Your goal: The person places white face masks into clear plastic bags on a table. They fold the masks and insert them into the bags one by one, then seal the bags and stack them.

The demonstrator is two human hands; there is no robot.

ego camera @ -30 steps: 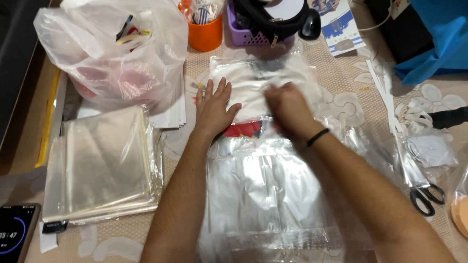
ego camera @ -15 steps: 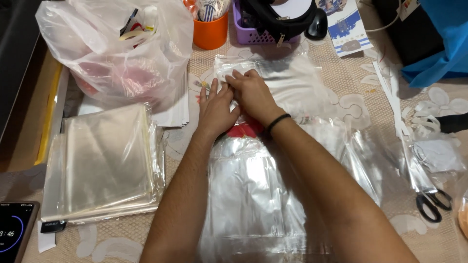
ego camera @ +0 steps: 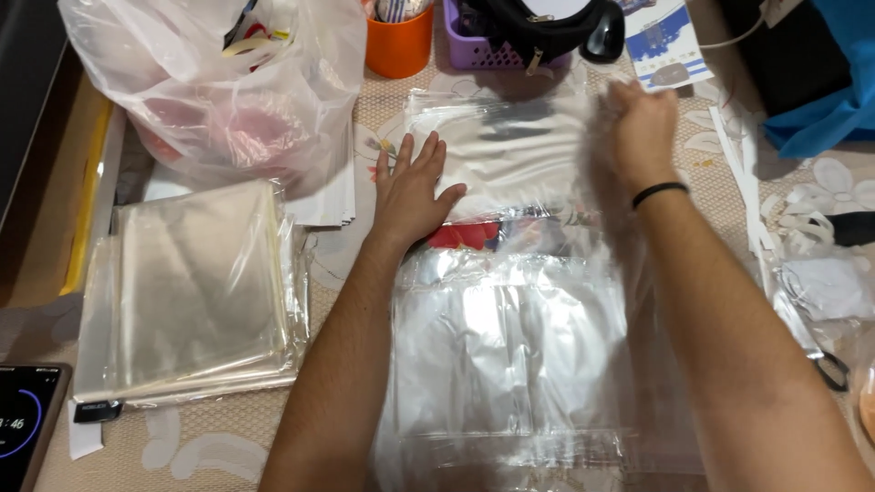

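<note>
My left hand (ego camera: pixel 412 187) lies flat, fingers spread, on the left edge of a clear plastic bag (ego camera: pixel 510 150) spread on the table. My right hand (ego camera: pixel 638 128), blurred with motion and wearing a black wristband, is at that bag's right edge; its fingers look loosely curled and I cannot tell whether they hold the film. A red item (ego camera: pixel 465 235) shows under the bag near my left wrist. More clear bags (ego camera: pixel 510 364) lie stacked between my forearms.
A pile of clear bags (ego camera: pixel 196 287) sits at the left, a full white plastic bag (ego camera: pixel 228 82) behind it. An orange cup (ego camera: pixel 398 44), a purple basket (ego camera: pixel 492 50), a blue bag (ego camera: pixel 820 100), paper strips (ego camera: pixel 743 182), scissors (ego camera: pixel 829 369) and a phone (ego camera: pixel 23 428) surround the work spot.
My right hand has swept from beside my left hand across the bag to its right edge. My left hand has stayed pressed in place.
</note>
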